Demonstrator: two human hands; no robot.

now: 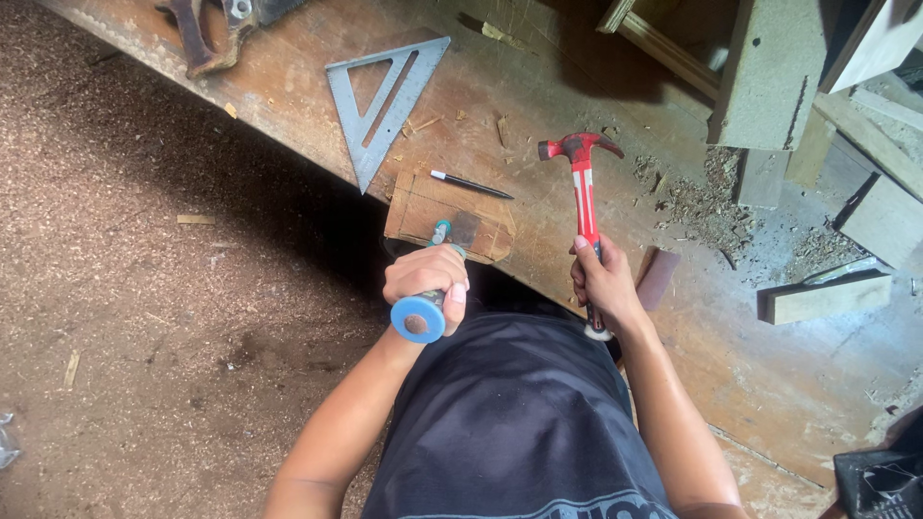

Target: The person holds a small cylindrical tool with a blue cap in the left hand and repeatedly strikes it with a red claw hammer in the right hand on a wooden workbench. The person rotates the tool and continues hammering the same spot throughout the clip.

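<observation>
Left hand (426,277) was wrapped tight around a chisel (430,288), grip clenched on the blue handle, its round butt end facing up toward the camera. The blade tip sat down on a small wooden block (423,207) lying at the near edge of the worktop (769,375). Right hand (604,285) had its grip closed on the lower handle of a red claw hammer (583,187), head pointing away, held over the worktop just right of the block and apart from the chisel. A black pencil (471,185) lay just behind the block, and a metal triangular square (385,101) rested further back to the left. Wood chips (702,207) were scattered to the right, with offcuts of board (825,298) beyond. Sawdust covered the floor (144,288) on the left.
</observation>
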